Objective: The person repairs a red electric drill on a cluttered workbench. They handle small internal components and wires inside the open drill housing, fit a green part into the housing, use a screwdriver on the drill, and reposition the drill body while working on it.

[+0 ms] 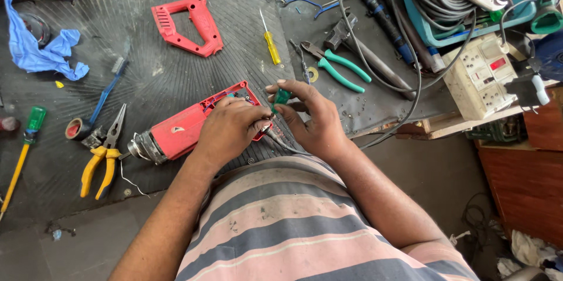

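With the left hand (pixel 230 129) pressed onto the opened red drill (pixel 182 130) at mat centre, the right hand (pixel 311 118) pinches a green-handled screwdriver (pixel 281 98) at its 3 o'clock; next requires precise tip alignment.

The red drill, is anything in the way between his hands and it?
Nothing visible is. The left hand rests right on the red drill, and the right hand, beside its open handle end, pinches a small green tool.
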Motion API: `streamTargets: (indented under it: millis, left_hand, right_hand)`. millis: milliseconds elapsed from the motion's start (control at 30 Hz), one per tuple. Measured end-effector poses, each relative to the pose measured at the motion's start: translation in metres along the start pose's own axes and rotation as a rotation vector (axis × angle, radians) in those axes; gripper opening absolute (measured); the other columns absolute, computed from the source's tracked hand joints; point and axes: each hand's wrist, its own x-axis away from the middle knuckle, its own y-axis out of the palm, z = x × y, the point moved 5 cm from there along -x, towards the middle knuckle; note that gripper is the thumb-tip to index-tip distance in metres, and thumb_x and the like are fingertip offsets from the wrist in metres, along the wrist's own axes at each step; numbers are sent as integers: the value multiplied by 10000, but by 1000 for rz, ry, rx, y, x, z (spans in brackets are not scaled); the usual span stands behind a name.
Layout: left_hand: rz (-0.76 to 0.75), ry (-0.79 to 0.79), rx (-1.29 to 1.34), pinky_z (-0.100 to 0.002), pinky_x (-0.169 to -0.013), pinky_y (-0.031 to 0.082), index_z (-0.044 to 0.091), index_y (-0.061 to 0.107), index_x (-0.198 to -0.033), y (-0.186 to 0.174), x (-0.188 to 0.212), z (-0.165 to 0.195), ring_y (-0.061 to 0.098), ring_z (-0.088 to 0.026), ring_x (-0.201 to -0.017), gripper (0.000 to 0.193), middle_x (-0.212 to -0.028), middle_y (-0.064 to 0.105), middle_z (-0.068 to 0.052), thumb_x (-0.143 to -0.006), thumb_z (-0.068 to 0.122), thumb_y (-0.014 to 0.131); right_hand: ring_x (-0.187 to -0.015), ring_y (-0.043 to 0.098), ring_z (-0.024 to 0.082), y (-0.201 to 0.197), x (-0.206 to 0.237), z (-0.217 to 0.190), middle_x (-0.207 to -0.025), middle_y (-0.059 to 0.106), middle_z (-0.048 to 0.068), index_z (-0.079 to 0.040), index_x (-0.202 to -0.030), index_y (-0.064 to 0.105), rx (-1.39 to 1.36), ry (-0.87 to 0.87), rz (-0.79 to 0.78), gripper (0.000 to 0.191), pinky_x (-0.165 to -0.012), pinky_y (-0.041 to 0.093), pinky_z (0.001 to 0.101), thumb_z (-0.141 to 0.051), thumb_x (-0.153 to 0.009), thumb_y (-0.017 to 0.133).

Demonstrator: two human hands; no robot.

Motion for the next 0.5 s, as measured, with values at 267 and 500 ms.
streamTargets:
  millis: [267, 500]
  left_hand:
    - [-55, -54, -85, -429, -888, 462, 151, 749, -1062, 7, 1, -3, 677, -259, -907, 225, -883, 720, -71, -861, 253, 745]
    - [-51, 9, -176, -416, -930, 464, 176, 751, -1021, 12, 3, -2, 689, -236, -955, 202, -904, 737, -35, -837, 117, 693]
  right_hand:
    - [-1199, 731, 243, 3, 6, 7, -1330, 685, 150, -65, -1421, 462, -21, 19, -29, 498, -949, 648, 354, 89, -996, 670]
    - [-1181, 735, 252, 9, 25, 20, -1266, 637, 156, -91, -1444, 386, -62, -46, -23, 575, -946, 661, 345, 100, -998, 695]
